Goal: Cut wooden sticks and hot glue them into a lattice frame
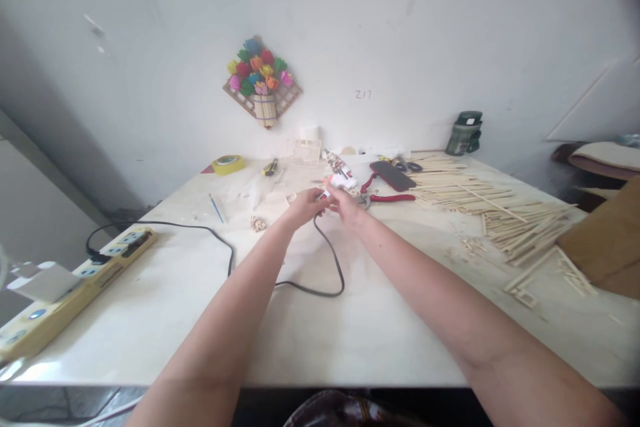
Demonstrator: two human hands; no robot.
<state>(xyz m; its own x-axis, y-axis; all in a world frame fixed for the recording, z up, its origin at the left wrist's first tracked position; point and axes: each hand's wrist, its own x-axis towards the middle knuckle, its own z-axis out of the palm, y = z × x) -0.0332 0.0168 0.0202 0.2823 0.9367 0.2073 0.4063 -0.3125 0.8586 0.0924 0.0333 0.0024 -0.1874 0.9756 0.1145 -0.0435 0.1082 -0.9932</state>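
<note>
On wall (450, 27), perhaps "Z17" (363, 95).

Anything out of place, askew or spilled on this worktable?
Mostly ordinary craft clutter. The wooden sticks lie in a loose, sprawling heap at the right, with small offcuts scattered beside it. The black cord loops across the table. Nothing looks damaged.

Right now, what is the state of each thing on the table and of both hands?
left hand: closed on the black cord
right hand: closed on the glue gun
glue gun: held above the table
black cord: plugged into the power strip
power strip: flat on the table
red pliers: lying flat
</note>
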